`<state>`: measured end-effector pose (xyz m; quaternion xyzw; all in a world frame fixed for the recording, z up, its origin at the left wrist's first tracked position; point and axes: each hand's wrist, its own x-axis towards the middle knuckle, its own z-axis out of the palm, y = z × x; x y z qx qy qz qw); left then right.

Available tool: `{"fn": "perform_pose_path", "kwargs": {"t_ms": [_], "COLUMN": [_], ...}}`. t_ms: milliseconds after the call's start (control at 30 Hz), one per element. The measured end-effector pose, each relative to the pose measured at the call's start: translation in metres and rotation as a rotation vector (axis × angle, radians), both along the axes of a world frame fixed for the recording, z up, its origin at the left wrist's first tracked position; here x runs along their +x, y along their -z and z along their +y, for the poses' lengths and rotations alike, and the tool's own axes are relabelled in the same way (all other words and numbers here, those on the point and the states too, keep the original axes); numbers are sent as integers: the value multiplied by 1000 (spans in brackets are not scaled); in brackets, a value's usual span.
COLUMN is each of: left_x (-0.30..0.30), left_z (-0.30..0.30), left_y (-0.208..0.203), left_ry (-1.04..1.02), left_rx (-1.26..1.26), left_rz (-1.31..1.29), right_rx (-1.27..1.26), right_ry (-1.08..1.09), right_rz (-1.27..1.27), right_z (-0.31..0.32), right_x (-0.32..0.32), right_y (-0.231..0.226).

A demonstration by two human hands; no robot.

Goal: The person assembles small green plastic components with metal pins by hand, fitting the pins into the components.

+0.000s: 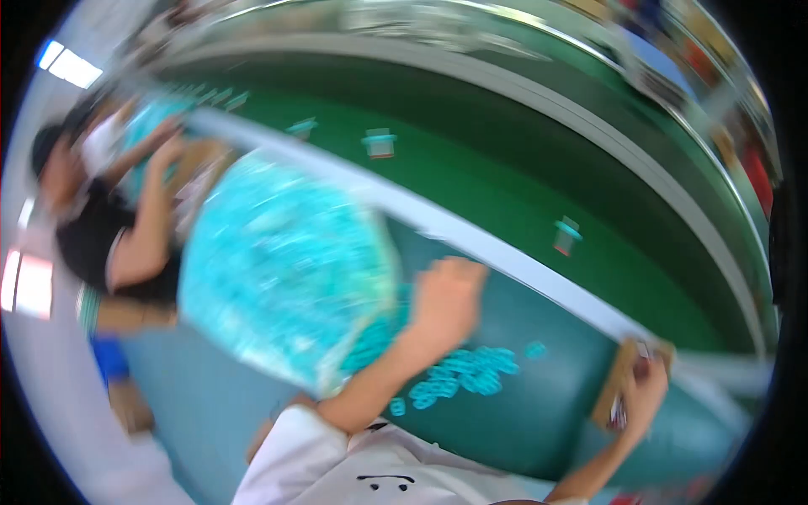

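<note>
My left hand (450,303) is over the green worktable, fingers curled under and blurred; anything inside it is hidden. It is beside a large clear plastic bag (282,261) full of small turquoise plastic pieces. Just below and right of that hand lies a loose pile of turquoise ring-shaped pieces (467,370). At the far right, my right hand (644,391) reaches into a shallow cardboard box (608,396) holding small dark and shiny parts. Its fingers are bent together at a dark reddish bit, too blurred to name.
Beyond a pale rail (522,268) runs a green conveyor belt (471,185), carrying spaced small turquoise-and-white pieces (380,143). A co-worker in a dark top (93,244) sits at left, beside another cardboard box (200,160). Curved metal railing (581,46) borders the far side.
</note>
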<state>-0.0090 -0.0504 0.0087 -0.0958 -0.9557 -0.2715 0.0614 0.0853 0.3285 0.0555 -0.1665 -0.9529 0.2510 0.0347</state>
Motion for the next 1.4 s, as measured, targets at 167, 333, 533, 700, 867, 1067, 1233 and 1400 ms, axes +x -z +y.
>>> {"fn": "perform_pose_path", "kwargs": {"t_ms": [167,333,533,700,867,1067,1233,1400], "left_x": [14,34,36,29,24,13,15,18], "left_z": [26,23,22,23,5,27,16,23], "left_y": [17,12,-1,7,-14,-15,-4,6], "left_ry": [344,483,672,693,553,509,397,230], "left_rx": [-14,22,21,241,394,454,240,198], "left_rz": [104,103,26,86,30,36,141,103], "right_rx": [67,-280,-995,-1218,-1271,-1463,-1425,-1333], "right_ry": [-124,14,-285,-129,-153,-152,-177,-150], "right_rz": [492,389,139,274,314,334,263,341], "right_z": [-21,-50,-135,-179,-191,-174,-189,-168], "right_x": [2,-27,-61,-85,-84,-89,-87,-77], "right_y": [-41,-19,35,59,62,58,63,74]}}
